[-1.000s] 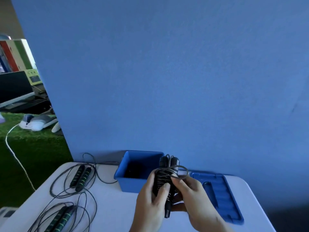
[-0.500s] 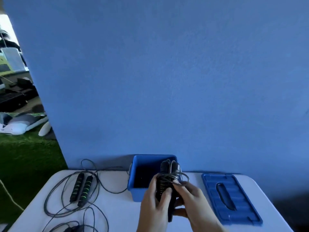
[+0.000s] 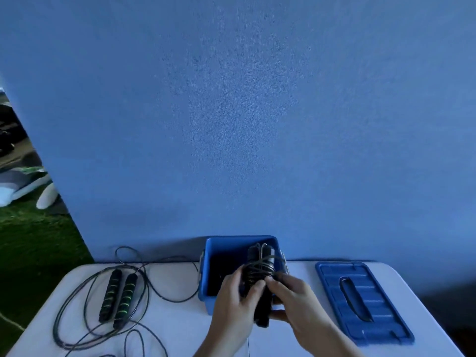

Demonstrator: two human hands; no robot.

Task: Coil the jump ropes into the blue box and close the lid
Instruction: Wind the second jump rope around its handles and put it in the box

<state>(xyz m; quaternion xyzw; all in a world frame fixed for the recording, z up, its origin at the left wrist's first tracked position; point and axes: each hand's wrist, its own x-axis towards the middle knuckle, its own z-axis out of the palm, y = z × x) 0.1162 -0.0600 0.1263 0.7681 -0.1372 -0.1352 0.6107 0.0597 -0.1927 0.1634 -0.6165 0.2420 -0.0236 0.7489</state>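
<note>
Against a plain blue backdrop, at a white counter, a person is gripping one bundled jump rope in both hands. The left hand is curling its grip round the paired black handles. The right hand is wrapping its grip round the other side, fingertips pinching the dark cord wound about the handles. The two-handed hold seems to be pinning the springy winds in place so the coil is not unravelling before it goes in. The bundle is standing nearly upright in front of the box's near wall, its top showing against the open mouth of the single blue box and its lower end poking out beneath the palms. The box's inside is looking dark, and what it is holding cannot be told. One blue lid is lying flat on the counter to the right, well apart from the box, apparently waiting for the final step. To the left, one loose jump rope is sprawling uncoiled, its two green-banded handles lying side by side inside its own loops. A further loop of cord is running off the lower edge; whether it is belonging to another rope cannot be told. Green turf is showing beyond the backdrop.
</note>
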